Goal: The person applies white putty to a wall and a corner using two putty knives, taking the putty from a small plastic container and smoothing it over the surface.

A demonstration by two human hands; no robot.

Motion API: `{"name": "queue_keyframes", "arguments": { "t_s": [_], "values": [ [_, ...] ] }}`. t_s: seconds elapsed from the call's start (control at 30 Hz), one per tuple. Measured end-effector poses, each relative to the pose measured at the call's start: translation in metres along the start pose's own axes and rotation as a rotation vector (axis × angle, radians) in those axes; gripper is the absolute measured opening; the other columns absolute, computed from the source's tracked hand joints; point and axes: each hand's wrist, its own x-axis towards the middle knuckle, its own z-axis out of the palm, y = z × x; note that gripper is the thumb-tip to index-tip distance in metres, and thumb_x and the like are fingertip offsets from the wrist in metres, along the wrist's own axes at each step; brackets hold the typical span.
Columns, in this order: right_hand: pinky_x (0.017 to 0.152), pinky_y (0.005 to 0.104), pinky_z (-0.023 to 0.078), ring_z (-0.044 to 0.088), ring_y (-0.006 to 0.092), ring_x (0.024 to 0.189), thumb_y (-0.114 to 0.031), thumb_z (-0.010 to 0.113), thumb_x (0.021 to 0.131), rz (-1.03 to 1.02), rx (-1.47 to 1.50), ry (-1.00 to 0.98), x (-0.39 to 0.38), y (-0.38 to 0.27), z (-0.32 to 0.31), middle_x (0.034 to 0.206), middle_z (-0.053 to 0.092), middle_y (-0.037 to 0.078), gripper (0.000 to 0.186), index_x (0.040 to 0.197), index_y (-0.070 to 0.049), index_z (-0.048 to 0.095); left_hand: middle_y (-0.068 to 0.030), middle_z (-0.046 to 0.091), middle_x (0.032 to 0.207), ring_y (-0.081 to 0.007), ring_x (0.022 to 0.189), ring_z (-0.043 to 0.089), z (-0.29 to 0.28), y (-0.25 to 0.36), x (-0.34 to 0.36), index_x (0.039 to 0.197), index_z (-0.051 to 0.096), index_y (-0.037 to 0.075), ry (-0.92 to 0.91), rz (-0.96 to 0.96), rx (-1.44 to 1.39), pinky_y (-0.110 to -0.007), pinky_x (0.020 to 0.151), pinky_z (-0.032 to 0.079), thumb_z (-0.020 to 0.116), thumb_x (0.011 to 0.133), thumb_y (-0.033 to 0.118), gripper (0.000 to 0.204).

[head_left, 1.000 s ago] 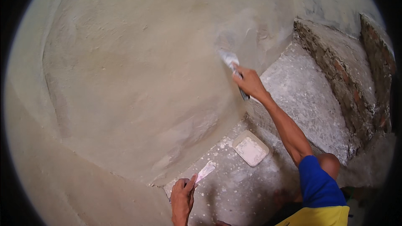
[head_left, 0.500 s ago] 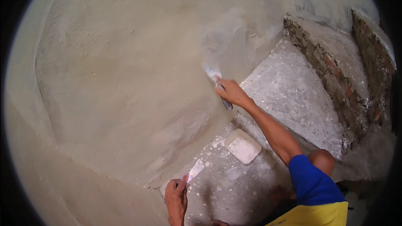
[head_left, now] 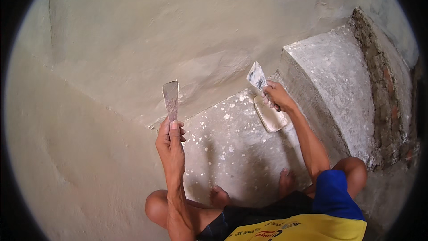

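Note:
My left hand (head_left: 173, 139) is closed round the lower end of a putty knife (head_left: 171, 98), whose broad, greyish blade points up in front of the wall. In my right hand (head_left: 278, 96) is a second putty knife (head_left: 257, 76); white paste with dark smears covers its blade, which points up and to the left. Below that hand, a shallow whitish tray (head_left: 270, 127) with rounded corners rests on the speckled step. My right hand and wrist partly cover the tray, and white material shows inside it.
The plastered wall (head_left: 133, 53) fills the left and far side. Concrete steps (head_left: 330, 62) rise to the right, with rough exposed brick (head_left: 385, 89) on one riser. White splatters dot the step (head_left: 223, 151) under my bare feet, and my knees are bent at either side.
My right hand has come away from the wall, down and right to above the tray. My left hand has risen with its putty knife now upright. The view has shifted, showing my feet and legs.

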Motion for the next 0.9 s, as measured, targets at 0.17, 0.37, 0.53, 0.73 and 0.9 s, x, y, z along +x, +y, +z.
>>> {"name": "queue_keyframes", "arguments": {
  "t_s": [0.17,0.37,0.53,0.73,0.9],
  "values": [
    [0.035,0.0242,0.038,0.050,0.0087,0.048,-0.023,0.044,0.101,-0.023,0.411,0.298,0.031,0.039,0.047,0.079,0.055,0.002,0.025,0.115,-0.007,0.056,-0.0039,0.062,0.091,-0.0091,0.077,0.054,-0.003,0.017,-0.009,0.117,0.064,-0.001,-0.003,-0.114,-0.132,-0.024,0.067,0.046,0.053,0.104,0.025,0.032],
    [0.045,0.0258,0.047,0.057,0.0111,0.059,-0.024,0.044,0.100,-0.142,0.330,0.421,0.046,0.040,0.085,0.085,0.056,0.004,0.044,0.142,-0.010,0.050,-0.0021,0.058,0.081,-0.0085,0.071,0.052,-0.009,0.021,-0.018,0.100,0.064,0.002,0.011,-0.010,-0.052,-0.023,0.063,0.043,0.056,0.102,0.034,0.034],
    [0.040,0.0267,0.047,0.053,0.0099,0.055,-0.023,0.044,0.100,-0.273,0.534,0.457,0.040,0.027,0.107,0.083,0.054,0.005,0.044,0.140,-0.005,0.049,-0.0027,0.060,0.084,-0.0093,0.073,0.053,-0.010,0.027,-0.026,0.103,0.065,0.001,0.012,-0.029,-0.011,-0.024,0.065,0.044,0.056,0.102,0.033,0.034],
    [0.034,0.0270,0.041,0.053,0.0118,0.052,-0.021,0.044,0.098,-0.177,0.885,0.386,0.027,0.012,0.122,0.082,0.060,0.007,0.031,0.122,-0.004,0.056,-0.0027,0.061,0.086,-0.0094,0.075,0.054,-0.021,0.011,-0.024,0.107,0.066,0.000,-0.001,-0.060,-0.007,-0.024,0.066,0.045,0.056,0.102,0.033,0.035],
    [0.032,0.0240,0.039,0.055,0.0110,0.050,-0.024,0.052,0.098,-0.132,0.601,0.269,0.016,0.039,0.082,0.082,0.063,0.008,0.027,0.113,-0.003,0.060,-0.0028,0.061,0.086,-0.0089,0.074,0.054,-0.018,0.004,-0.019,0.107,0.066,0.000,0.018,-0.192,-0.044,-0.024,0.066,0.045,0.056,0.102,0.034,0.035]
  ]
}}
